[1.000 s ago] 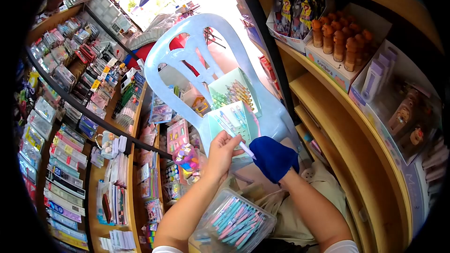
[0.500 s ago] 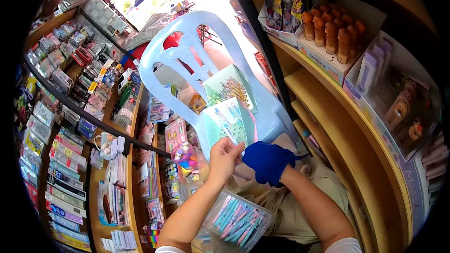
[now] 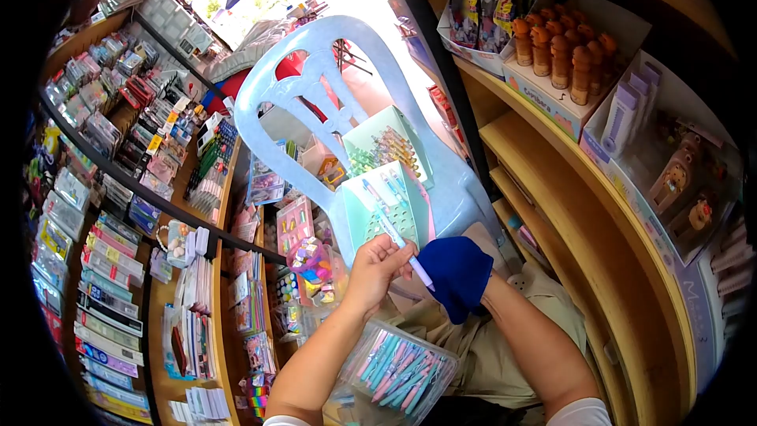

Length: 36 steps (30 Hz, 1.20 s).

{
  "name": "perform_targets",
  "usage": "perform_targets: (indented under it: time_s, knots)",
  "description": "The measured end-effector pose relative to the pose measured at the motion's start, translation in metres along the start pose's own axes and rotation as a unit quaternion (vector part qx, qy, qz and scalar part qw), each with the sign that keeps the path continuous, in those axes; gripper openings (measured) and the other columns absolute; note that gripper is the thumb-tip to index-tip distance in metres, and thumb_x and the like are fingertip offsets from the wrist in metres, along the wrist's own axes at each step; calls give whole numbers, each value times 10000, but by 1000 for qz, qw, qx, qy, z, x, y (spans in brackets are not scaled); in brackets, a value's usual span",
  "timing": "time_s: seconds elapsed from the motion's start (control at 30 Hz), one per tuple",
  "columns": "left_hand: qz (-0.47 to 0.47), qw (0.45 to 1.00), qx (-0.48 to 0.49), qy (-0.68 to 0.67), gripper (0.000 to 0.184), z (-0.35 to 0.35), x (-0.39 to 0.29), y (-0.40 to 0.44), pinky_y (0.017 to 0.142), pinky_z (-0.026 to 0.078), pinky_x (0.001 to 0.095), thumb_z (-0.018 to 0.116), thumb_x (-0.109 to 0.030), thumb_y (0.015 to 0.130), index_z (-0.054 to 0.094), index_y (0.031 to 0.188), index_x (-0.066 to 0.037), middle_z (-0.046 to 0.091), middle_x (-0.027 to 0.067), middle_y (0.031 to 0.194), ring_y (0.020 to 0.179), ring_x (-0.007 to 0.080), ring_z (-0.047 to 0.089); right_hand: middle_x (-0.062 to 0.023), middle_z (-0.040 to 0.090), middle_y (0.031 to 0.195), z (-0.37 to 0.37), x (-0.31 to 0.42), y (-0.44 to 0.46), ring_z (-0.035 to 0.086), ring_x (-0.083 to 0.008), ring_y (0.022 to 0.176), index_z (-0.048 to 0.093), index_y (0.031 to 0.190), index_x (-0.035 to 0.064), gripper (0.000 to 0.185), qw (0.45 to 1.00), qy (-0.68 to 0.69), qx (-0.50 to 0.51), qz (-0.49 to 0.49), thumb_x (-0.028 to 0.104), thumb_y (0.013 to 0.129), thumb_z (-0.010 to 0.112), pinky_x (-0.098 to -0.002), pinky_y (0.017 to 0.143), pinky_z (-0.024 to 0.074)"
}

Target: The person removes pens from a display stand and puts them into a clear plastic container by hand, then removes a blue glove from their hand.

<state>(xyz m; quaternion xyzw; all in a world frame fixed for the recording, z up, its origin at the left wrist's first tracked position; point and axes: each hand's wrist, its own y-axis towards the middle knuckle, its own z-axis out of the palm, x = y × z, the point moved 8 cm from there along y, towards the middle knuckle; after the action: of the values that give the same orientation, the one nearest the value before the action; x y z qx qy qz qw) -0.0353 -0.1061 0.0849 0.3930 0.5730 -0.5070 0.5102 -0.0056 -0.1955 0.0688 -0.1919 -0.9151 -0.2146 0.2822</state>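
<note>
Between the thumb and fingers of my left hand (image 3: 380, 267) is a slim pen (image 3: 421, 270) with a pale lilac end, held slanting. My right hand is hidden to the wrist by a dark blue cloth (image 3: 453, 276), bunched close beside the pen's lower end; its fingers do not show. Just beyond my hands, a mint-green box (image 3: 359, 217) with a holed insert and several pens stands on a light blue plastic chair (image 3: 465, 197). Behind it is a second green box (image 3: 371, 130) of patterned pens. Below my forearms, a clear plastic tub (image 3: 449, 363) holds many pink and blue pens.
Shelves (image 3: 225, 300) packed with stationery rise at the left. At the right, a curved wooden shelf (image 3: 544, 173) carries boxes of brown figure-topped items (image 3: 579, 75) and a display box (image 3: 631, 122). A purple basket (image 3: 310, 259) of small goods sits left of the chair.
The blue cloth has shifted slightly right and down, away from my left fingers. The pen's lilac end now shows between my hands. My left hand still grips the pen.
</note>
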Motion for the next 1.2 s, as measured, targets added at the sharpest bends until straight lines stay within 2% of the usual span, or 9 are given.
perform_targets:
  time_s: [0.13,0.27,0.37,0.67,0.77,0.87,0.97,1.07,1.2]
  knots:
    - [-2,1000,5,0,74,-3,1,-2,513,426,206,550,-76,808,548,819,-3,577,62,790,555,86,505,-136,585,776,-2,2,-3,577,-291,737,562,787,71,188,996,73,27,40,226,782,457,-372,618,445]
    - [5,1000,2,8,84,-6,3,-4,506,419,207,550,-88,812,549,829,-6,571,54,768,550,80,498,-103,549,778,-2,14,-4,552,-308,719,532,802,86,287,994,18,97,51,92,545,657,-376,573,433]
    - [5,1000,-3,21,95,-5,4,-3,478,404,197,544,-110,824,542,810,-16,553,40,697,511,76,482,-108,528,794,3,19,-6,541,-306,730,519,832,76,320,997,-6,6,-82,93,546,661,-375,586,435]
    - [34,994,-52,87,150,-12,-1,-1,345,306,176,557,-118,824,494,713,-39,480,1,533,394,54,413,-140,539,782,15,12,-5,543,-293,751,495,822,35,113,991,23,-117,-64,135,789,454,-362,621,427]
    - [9,998,-42,53,150,-12,4,-1,343,280,181,542,-127,832,501,720,-35,475,5,523,385,56,390,-126,509,806,19,6,-6,524,-302,721,484,852,82,111,981,176,-86,10,93,742,492,-363,590,426]
    - [-28,999,-24,-11,133,-8,6,-4,347,256,174,536,-130,835,519,753,-27,470,1,530,393,53,376,-147,517,767,28,2,-7,507,-303,720,473,798,39,140,974,208,-68,52,161,827,411,-350,631,407]
    - [-41,998,-4,-49,120,-3,8,-6,354,241,170,524,-133,841,531,790,-24,458,-4,533,399,52,361,-156,521,792,14,10,-8,506,-305,722,472,820,42,165,965,234,-115,17,199,834,422,-352,637,406]
    - [-39,997,9,-59,117,-1,6,-7,359,230,172,515,-137,845,533,810,-26,442,-8,532,399,53,345,-97,512,708,25,-3,-8,520,-280,653,476,803,84,108,932,333,-101,101,150,735,528,-357,560,403]
    - [-41,997,-14,-57,119,-6,6,-8,361,214,175,512,-143,847,531,812,-31,428,-12,526,395,54,324,-88,515,708,20,3,-8,523,-265,650,479,798,83,99,976,168,-132,34,148,739,523,-346,560,406]
